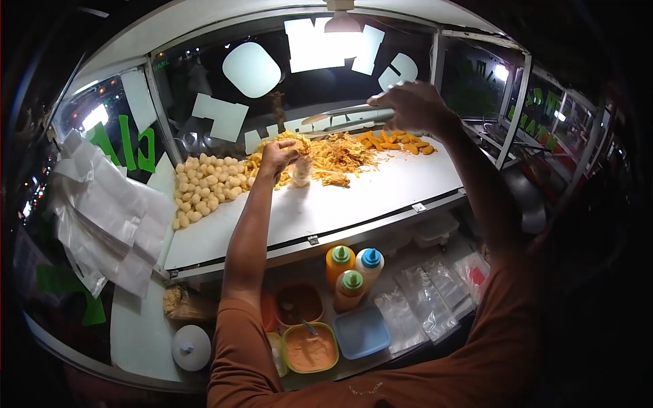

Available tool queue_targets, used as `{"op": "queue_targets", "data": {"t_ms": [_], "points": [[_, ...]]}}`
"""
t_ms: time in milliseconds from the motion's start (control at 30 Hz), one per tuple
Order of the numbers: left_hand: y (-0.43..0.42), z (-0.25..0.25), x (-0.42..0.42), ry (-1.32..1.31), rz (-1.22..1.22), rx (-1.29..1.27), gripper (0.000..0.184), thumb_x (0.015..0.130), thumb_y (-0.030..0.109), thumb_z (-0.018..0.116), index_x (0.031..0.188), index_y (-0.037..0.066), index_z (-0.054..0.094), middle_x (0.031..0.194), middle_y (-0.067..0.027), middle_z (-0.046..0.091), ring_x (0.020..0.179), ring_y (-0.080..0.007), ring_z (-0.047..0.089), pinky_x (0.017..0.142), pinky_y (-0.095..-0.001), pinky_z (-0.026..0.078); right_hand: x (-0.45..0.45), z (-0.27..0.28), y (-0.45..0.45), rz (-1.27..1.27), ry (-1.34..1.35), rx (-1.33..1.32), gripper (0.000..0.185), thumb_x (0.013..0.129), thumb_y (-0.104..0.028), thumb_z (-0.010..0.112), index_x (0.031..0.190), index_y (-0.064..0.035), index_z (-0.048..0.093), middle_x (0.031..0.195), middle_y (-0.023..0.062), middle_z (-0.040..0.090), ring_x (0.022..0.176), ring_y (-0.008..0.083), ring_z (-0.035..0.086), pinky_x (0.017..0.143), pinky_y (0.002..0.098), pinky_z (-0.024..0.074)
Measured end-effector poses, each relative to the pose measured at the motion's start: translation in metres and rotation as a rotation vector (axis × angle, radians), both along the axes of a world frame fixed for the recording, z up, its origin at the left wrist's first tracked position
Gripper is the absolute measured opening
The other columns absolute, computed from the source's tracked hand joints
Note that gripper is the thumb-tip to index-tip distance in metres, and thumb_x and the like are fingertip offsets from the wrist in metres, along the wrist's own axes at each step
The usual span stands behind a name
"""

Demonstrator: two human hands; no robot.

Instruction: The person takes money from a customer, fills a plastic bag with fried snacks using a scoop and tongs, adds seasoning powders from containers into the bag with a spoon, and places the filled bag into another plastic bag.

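Note:
My left hand (279, 158) is closed around the top of a small clear plastic bag (300, 175), which hangs just above the white counter. Pale food shows inside the bag, and golden shredded food is at its mouth. Raised over the counter to the right, my right hand (416, 109) grips a pair of metal tongs (350, 121), pointed left above the food. Below the tongs lies a heap of golden fried shreds (347, 153). Whether anything sits between the tong tips is unclear.
Round pale balls (207, 183) are piled left; orange-brown fried pieces (401, 141) lie right. On the lower shelf are squeeze bottles (348, 289), a sauce tub (311, 350), a blue-lidded box (362, 333) and clear bags (428, 299). White plastic bags (112, 211) hang left.

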State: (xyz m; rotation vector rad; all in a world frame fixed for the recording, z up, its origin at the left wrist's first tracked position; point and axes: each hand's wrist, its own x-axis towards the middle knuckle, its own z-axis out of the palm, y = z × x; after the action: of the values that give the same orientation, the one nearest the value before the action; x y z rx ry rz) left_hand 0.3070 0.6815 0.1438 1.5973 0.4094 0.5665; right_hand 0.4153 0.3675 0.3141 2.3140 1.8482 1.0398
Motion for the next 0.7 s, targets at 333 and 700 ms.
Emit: {"op": "queue_targets", "data": {"t_ms": [333, 700], "points": [[-0.002, -0.011, -0.010, -0.086, 0.005, 0.026, 0.050, 0.078, -0.007, 0.065, 0.126, -0.008, 0.052, 0.104, -0.0156, 0.066, 0.084, -0.0177, 0.067, 0.078, -0.0271, 0.057, 0.026, -0.126, -0.012, -0.119, 0.976, 0.051, 0.061, 0.065, -0.042, 0.083, 0.120, -0.0210, 0.065, 0.110, 0.0032, 0.069, 0.095, 0.0163, 0.065, 0.085, 0.0303, 0.0486], [-0.016, -0.013, -0.007, -0.050, -0.116, 0.305, 0.052, 0.068, -0.007, 0.064, 0.119, -0.009, 0.058, 0.097, -0.0119, 0.067, 0.075, -0.0126, 0.065, 0.068, -0.0240, 0.052, -0.032, -0.011, 0.011, -0.272, 0.213, -0.275, 0.041, 0.067, -0.029, 0.076, 0.108, -0.0236, 0.070, 0.096, 0.0035, 0.070, 0.090, 0.0198, 0.066, 0.080, 0.0359, 0.0525]]}}
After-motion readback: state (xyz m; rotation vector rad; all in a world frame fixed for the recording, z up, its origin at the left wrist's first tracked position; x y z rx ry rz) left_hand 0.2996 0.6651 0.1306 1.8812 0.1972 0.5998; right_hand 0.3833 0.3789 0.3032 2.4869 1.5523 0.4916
